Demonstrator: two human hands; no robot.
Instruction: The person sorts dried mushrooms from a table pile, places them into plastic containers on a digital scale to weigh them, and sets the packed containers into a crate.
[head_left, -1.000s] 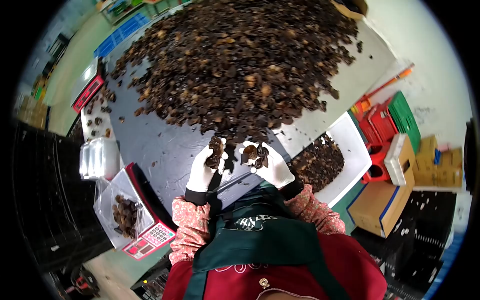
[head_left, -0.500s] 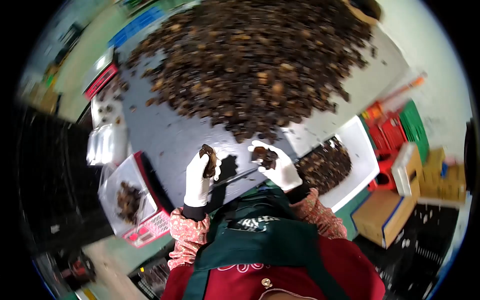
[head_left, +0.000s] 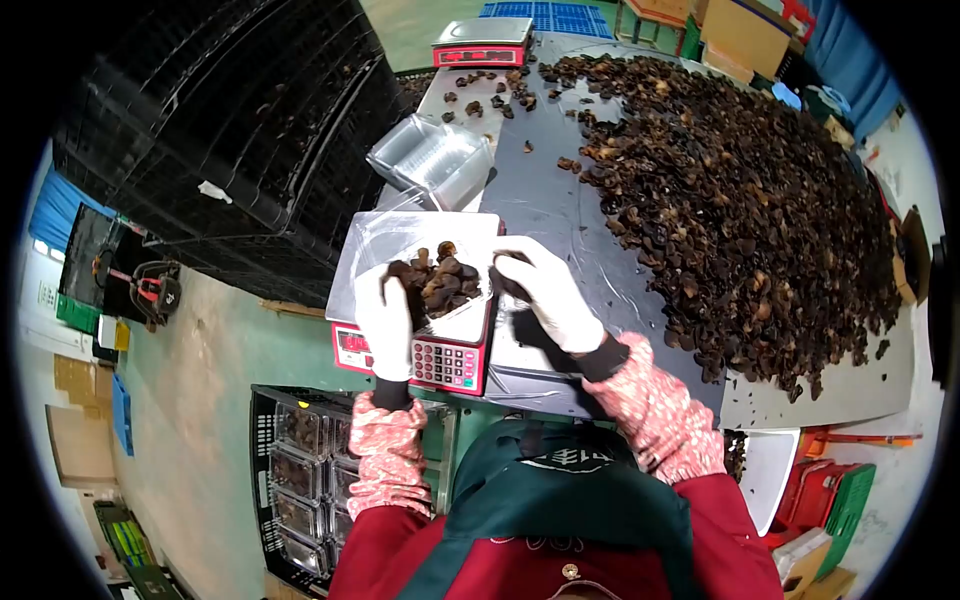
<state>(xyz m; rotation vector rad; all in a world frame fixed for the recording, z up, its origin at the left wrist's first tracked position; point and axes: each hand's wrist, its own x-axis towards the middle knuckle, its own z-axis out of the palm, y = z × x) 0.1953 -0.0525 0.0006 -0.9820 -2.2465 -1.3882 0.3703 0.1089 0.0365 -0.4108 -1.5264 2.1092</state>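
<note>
My left hand [head_left: 384, 325], in a white glove, is at the left of a clear plastic box on a red-and-white digital scale [head_left: 445, 362]. Its fingers close on a dark brown mushroom [head_left: 398, 274] at the edge of the mushroom clump [head_left: 442, 284] inside the box. On the box's right side, my right hand [head_left: 548, 292], also gloved in white, grips another dark mushroom [head_left: 512, 278]. The box's clear lid [head_left: 362, 245] stands open on the left. Parts of the scale's display are covered by my left hand.
A large mushroom heap [head_left: 750, 220] covers the right of the grey table [head_left: 560, 215]. Empty clear boxes [head_left: 435, 160] and a second scale [head_left: 483, 45] stand beyond. Black crates [head_left: 240, 130] rise at left; a crate of filled boxes [head_left: 300, 470] sits below.
My view has turned left towards the scale. Both hands, each with mushroom in it, have moved from in front of the heap to the open box on the scale.
</note>
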